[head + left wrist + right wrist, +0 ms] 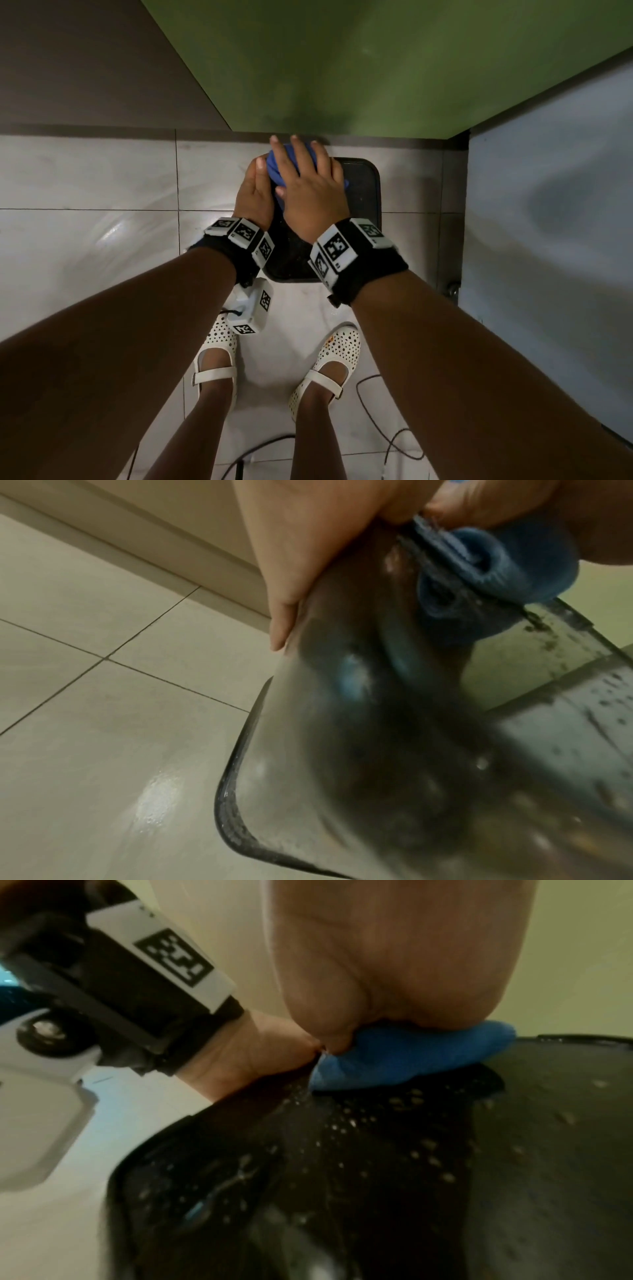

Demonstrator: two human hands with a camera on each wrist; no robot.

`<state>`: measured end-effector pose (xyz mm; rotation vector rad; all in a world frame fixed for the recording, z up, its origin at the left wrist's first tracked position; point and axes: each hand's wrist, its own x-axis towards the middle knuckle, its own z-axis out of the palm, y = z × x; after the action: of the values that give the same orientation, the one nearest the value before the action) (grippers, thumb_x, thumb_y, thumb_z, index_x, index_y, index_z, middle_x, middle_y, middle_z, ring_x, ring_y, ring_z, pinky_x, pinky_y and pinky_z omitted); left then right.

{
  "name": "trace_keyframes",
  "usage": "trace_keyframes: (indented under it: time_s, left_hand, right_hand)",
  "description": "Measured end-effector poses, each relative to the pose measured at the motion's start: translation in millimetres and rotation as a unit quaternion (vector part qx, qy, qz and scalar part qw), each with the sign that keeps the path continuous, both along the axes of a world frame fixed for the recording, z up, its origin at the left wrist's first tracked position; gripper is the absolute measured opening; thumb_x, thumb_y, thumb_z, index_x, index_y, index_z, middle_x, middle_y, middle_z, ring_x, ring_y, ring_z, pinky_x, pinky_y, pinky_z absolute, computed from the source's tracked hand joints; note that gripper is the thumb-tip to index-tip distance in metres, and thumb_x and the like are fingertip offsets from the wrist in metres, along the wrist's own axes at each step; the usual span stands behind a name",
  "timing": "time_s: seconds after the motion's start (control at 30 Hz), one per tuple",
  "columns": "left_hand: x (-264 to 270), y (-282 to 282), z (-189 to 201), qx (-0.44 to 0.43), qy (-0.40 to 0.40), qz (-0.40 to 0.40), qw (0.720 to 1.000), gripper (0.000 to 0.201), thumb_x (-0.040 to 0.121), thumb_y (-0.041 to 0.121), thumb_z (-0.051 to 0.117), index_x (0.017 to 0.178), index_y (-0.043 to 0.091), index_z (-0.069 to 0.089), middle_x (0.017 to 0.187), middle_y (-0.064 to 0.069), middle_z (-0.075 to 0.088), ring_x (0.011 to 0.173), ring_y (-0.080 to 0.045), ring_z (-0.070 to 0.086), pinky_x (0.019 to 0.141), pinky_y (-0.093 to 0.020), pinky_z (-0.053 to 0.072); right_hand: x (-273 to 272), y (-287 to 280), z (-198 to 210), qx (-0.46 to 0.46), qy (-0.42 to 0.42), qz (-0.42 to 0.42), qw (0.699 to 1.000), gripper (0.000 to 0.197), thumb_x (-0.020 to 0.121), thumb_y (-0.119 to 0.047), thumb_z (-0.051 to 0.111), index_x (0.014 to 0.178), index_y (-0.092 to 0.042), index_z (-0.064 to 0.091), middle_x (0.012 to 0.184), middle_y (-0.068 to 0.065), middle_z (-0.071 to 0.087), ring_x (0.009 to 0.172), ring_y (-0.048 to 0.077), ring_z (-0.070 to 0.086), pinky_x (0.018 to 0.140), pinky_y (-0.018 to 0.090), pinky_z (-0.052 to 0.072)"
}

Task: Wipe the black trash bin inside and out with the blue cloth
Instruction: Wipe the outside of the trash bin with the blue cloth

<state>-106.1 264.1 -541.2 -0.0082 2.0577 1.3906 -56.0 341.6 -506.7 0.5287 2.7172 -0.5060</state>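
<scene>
The black trash bin (363,192) stands on the tiled floor against a green wall, its upward face wet with droplets. A bunched blue cloth (275,168) lies on the bin's far left corner. My right hand (308,185) presses down on it with fingers spread and straight. My left hand (255,192) lies flat against the bin's left side. In the left wrist view the left hand (291,547) rests along the glossy bin (342,723), below the cloth (496,574). In the right wrist view the right palm (394,961) bears on the cloth (411,1056) over the bin (445,1150).
The green wall (376,68) rises right behind the bin. A grey panel (548,205) stands close on the right. My feet in white shoes (215,359) are just in front of the bin, with black cables (376,428) lying on the pale floor tiles (85,205).
</scene>
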Motion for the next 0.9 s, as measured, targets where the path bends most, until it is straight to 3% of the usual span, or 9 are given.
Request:
trace_keyframes:
  time_s: [0.1,0.27,0.33,0.47,0.53,0.67,0.73,0.8,0.9]
  left_hand:
    - [1.8,-1.1,-2.1,0.004,0.004,0.016,1.0,0.03,0.101,0.026,0.022,0.108,0.019,0.05,0.101,0.0,0.059,0.097,-0.013,0.055,0.094,-0.03,0.044]
    - [4.8,-0.8,1.5,-0.025,0.015,0.015,0.999,0.038,0.1,0.032,0.023,0.119,0.018,0.053,0.103,-0.001,0.058,0.094,-0.014,0.056,0.077,-0.017,0.046]
    - [5.3,-1.1,2.0,-0.031,0.016,0.017,0.999,0.038,0.1,0.033,0.023,0.12,0.02,0.053,0.103,0.001,0.057,0.094,-0.012,0.054,0.072,-0.013,0.042]
    - [4.8,-1.4,0.6,-0.029,0.019,0.025,0.999,0.037,0.099,0.034,0.024,0.116,0.023,0.054,0.104,0.0,0.059,0.098,-0.016,0.056,0.084,-0.027,0.047]
    - [4.6,-1.0,0.1,-0.024,0.01,0.029,0.999,0.036,0.099,0.035,0.024,0.115,0.024,0.055,0.103,-0.002,0.06,0.097,-0.018,0.059,0.085,-0.03,0.05]
    - [3.7,0.3,-1.9,-0.012,0.033,0.025,0.999,0.037,0.1,0.027,0.024,0.114,0.011,0.055,0.095,0.001,0.059,0.081,0.0,0.056,0.071,-0.006,0.045]
    - [3.7,0.7,-2.7,-0.01,0.04,0.029,0.999,0.037,0.1,0.025,0.024,0.113,0.008,0.055,0.093,0.004,0.059,0.08,0.002,0.055,0.073,-0.007,0.043]
    - [4.3,0.2,-2.6,-0.018,0.04,0.031,0.999,0.037,0.1,0.027,0.024,0.113,0.009,0.055,0.093,0.004,0.058,0.081,-0.003,0.056,0.073,-0.01,0.043]
    - [5.2,-1.1,-0.9,-0.028,0.024,0.026,0.999,0.037,0.1,0.032,0.023,0.115,0.019,0.054,0.099,-0.002,0.06,0.083,-0.011,0.057,0.067,-0.015,0.046]
  right_hand:
    - [-0.2,10.9,-0.2,0.013,0.012,-0.012,1.0,0.054,0.094,-0.035,0.043,0.144,-0.029,0.023,0.146,0.0,0.033,0.136,0.026,0.024,0.108,0.042,0.019]
    - [14.9,35.5,-0.7,0.022,0.01,-0.124,0.992,0.044,0.094,-0.036,0.042,0.137,-0.024,0.036,0.141,0.005,0.04,0.136,0.028,0.026,0.113,0.054,0.013]
    - [24.4,43.4,-1.2,0.026,0.01,-0.194,0.981,0.047,0.094,-0.036,0.041,0.139,-0.022,0.033,0.141,0.01,0.038,0.131,0.031,0.031,0.11,0.052,0.023]
    - [17.1,40.7,-0.1,0.007,-0.043,-0.36,0.932,0.049,0.096,-0.036,0.038,0.141,-0.018,0.027,0.141,0.014,0.035,0.127,0.034,0.034,0.106,0.05,0.029]
    - [10.1,33.6,0.1,0.032,-0.064,-0.316,0.946,0.048,0.097,-0.034,0.037,0.141,-0.02,0.026,0.147,0.013,0.028,0.137,0.036,0.021,0.111,0.057,0.018]
    - [0.8,7.6,-1.5,0.007,-0.013,-0.103,0.995,0.052,0.096,-0.032,0.042,0.144,-0.024,0.025,0.154,0.007,0.021,0.143,0.035,0.007,0.114,0.056,0.006]
    - [-2.5,-0.2,-1.8,-0.01,-0.005,-0.06,0.998,0.053,0.096,-0.033,0.042,0.145,-0.026,0.023,0.155,0.006,0.018,0.143,0.033,0.004,0.114,0.054,0.003]
    - [-0.1,2.3,-1.5,-0.011,-0.002,-0.088,0.996,0.055,0.096,-0.036,0.042,0.146,-0.026,0.021,0.156,0.007,0.015,0.144,0.033,0.003,0.114,0.053,0.002]
    - [13.1,12.9,-1.4,-0.001,-0.004,-0.232,0.973,0.059,0.096,-0.04,0.041,0.147,-0.024,0.016,0.157,0.01,0.008,0.143,0.037,0.002,0.114,0.056,0.004]
